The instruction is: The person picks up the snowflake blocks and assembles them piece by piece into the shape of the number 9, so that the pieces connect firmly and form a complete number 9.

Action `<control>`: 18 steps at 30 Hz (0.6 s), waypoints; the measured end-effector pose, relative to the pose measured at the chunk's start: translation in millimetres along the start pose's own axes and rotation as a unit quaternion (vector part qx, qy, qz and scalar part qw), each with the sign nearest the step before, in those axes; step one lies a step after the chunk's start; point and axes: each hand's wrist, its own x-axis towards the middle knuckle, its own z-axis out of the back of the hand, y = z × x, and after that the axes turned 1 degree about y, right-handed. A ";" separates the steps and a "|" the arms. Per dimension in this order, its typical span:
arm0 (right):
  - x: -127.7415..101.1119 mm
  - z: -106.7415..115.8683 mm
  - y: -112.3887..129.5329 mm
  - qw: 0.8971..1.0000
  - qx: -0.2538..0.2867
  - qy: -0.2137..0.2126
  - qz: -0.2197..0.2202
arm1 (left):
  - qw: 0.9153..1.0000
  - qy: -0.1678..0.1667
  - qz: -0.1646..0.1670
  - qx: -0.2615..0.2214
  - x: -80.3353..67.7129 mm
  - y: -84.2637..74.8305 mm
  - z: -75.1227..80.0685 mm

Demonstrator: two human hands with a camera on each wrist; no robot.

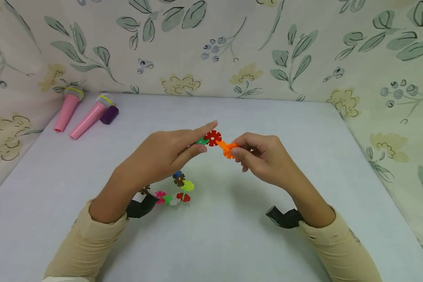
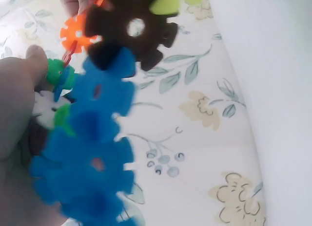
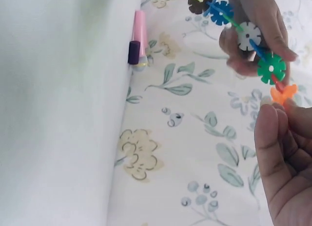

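Note:
A chain of colourful notched plastic discs (image 1: 179,179), slotted edge to edge, hangs from my left hand (image 1: 169,150) above the table. Near the chain's upper end, a red disc (image 1: 212,138) and a green disc (image 3: 271,68) show by the left thumb and fingers, which grip the chain. My right hand (image 1: 264,156) pinches an orange disc (image 1: 229,150) between thumb and forefinger, where it joins the red one. Large blue discs (image 2: 90,162) and a brown disc (image 2: 131,28) hang close to the camera in the left wrist view. The left palm hides part of the chain.
Two pink toy microphones (image 1: 91,117) lie at the back left of the white table (image 1: 211,243), a dark purple cylinder (image 1: 109,115) beside one. Floral cloth (image 1: 211,47) rises behind the table. Black wrist-camera mounts (image 1: 284,217) stick out below each wrist.

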 end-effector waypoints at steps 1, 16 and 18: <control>0.6 0.6 -0.3 1.000 0.003 -0.002 -0.008 | 1.000 0.002 0.017 0.006 0.0 0.9 2.2; 3.2 29.4 -38.8 0.932 -0.127 0.227 -0.252 | 0.917 0.354 0.185 0.015 -1.9 -14.2 -34.4; 1.6 29.5 -38.4 0.907 -0.143 0.305 -0.252 | 0.917 0.353 0.185 0.025 -0.5 -20.0 -44.6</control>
